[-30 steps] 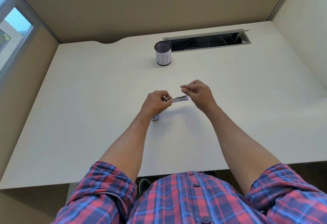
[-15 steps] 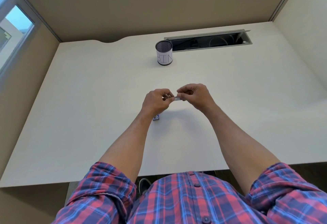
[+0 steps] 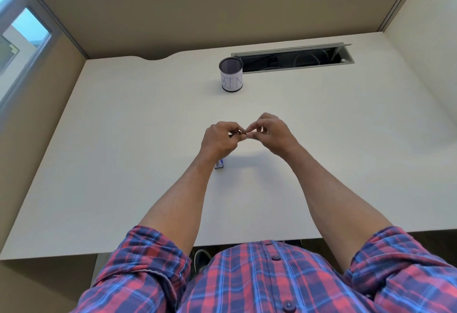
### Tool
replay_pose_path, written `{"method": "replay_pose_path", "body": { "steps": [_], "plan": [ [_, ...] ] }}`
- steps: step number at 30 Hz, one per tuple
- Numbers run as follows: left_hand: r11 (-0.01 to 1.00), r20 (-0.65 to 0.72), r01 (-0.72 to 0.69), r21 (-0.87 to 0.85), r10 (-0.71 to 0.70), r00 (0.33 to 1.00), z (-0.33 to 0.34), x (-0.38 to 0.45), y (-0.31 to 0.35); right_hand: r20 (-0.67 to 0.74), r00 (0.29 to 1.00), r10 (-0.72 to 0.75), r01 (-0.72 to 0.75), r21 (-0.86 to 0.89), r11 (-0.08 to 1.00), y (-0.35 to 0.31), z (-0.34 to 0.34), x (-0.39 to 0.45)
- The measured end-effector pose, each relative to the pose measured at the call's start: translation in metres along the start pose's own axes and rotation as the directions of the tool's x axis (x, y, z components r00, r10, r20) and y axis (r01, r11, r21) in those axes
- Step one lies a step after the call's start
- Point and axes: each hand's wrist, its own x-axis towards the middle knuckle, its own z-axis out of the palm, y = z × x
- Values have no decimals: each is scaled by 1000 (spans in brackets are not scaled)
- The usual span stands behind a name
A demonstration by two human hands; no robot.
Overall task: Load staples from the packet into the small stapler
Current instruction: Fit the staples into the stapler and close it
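Mostly hidden, small metal stapler (image 3: 238,133) gripped by left hand (image 3: 218,139), right hand (image 3: 273,132) fingers pinching its end

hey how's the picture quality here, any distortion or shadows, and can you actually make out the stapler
Head view: wide-angle bending curves the desk edges; soft shadow lies under the hands; bright window glare upper left; the small stapler, gripped by the left hand and pinched by the right hand, is tiny and mostly hidden.

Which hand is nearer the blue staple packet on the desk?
Left. The left hand is raised directly beyond the staple packet, its wrist over the packet's left edge. The right hand is off to the packet's right, farther away.
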Motion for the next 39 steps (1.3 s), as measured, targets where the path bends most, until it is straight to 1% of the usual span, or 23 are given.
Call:
{"method": "replay_pose_path", "body": {
  "steps": [3, 6, 11, 14, 16, 19, 24, 28, 32, 39],
  "plan": [
    [999, -34, -13, -30, 12, 999, -2, -3, 4, -12, 1000, -6, 6, 14, 1000, 0, -2, 0],
    [997, -79, -19, -72, 13, 997, -5, -4, 9, -51, 999, -18, 21, 64, 998, -2, -5, 2],
    [982, -77, -52, -179, 39, 996, -7, -3, 10, -130, 991, -30, 47, 127, 991, -6, -10, 6],
    [980, -79, -59, -191, 45, 996, -6, -4, 8, -145, 988, -48, 67, 130, 989, -9, -13, 8],
    [984, -98, -71, -166, 55, 994, -5, -5, 8, -145, 988, -46, 65, 133, 989, -9, -13, 9],
    [990, -159, -117, -78, 104, 982, -3, -8, 11, -136, 990, -43, 61, 131, 989, -10, -12, 9],
    [964, -268, -258, 68, 267, 926, -1, -12, 14, -105, 993, -53, 68, 149, 987, -12, -10, 12],
    [947, -327, -289, 139, 320, 889, 0, -12, 13, -73, 996, -57, 69, 175, 982, -14, -10, 12],
    [936, -360, -320, 144, 351, 865, 0, -12, 14, -92, 992, -88, 102, 154, 983, -15, -9, 13],
    [934, -368, -326, 149, 358, 858, 1, -12, 14, -66, 994, -89, 99, 170, 980, -14, -12, 14]
  ]
}}
